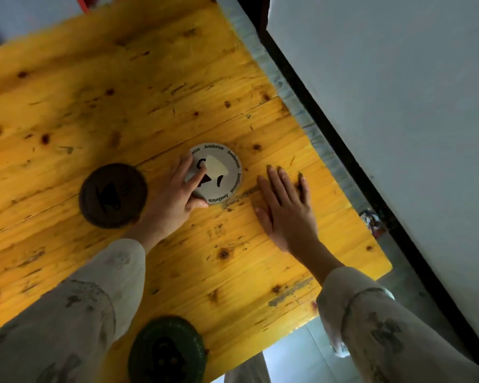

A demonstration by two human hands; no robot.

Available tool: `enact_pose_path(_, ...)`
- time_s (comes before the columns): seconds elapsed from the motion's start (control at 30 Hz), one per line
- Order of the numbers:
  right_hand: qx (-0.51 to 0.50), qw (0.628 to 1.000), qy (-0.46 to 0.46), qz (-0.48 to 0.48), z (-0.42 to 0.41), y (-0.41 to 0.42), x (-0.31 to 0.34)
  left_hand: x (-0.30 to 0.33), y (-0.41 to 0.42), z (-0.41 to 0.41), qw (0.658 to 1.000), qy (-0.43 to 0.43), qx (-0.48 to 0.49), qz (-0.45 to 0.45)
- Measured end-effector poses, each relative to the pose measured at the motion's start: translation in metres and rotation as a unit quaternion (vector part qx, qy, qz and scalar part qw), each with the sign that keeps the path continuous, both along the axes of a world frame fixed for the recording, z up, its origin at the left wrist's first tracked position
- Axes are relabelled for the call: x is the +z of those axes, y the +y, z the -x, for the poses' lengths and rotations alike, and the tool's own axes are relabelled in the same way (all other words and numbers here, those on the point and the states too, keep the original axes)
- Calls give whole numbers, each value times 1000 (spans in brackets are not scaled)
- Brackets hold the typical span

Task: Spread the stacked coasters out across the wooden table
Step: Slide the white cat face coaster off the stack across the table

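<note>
A grey round coaster [224, 172] with black lettering round its rim tops a short stack near the middle of the yellow wooden table [122, 100]. My left hand [174, 192] grips the stack's left side, thumb at its near edge and a finger on top. My right hand [285, 205] lies flat on the wood just right of the stack, fingers spread, holding nothing. A brown coaster [112, 195] lies alone to the left of the stack. A dark green coaster [167, 351] sits at the table's near edge.
The table's right edge [288, 100] runs beside a pale wall with a dark strip at its base. A small colourful object [372, 221] lies on the floor by that edge. Something red [83, 1] shows at the far end.
</note>
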State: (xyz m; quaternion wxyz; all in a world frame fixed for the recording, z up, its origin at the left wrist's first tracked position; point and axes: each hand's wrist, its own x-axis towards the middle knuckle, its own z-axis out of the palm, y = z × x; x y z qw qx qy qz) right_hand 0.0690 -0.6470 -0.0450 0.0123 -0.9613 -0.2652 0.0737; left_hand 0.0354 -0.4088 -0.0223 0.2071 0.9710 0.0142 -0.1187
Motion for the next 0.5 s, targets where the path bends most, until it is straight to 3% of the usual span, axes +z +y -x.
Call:
enact_pose_path(0.3,2,1000,-2,-1,-2,0,1,-4,-7,-70,997,-21,13,80)
enact_pose_path(0.5,0,1000,2,1,-2,0,2,-5,-22,-94,982,-57,154,99)
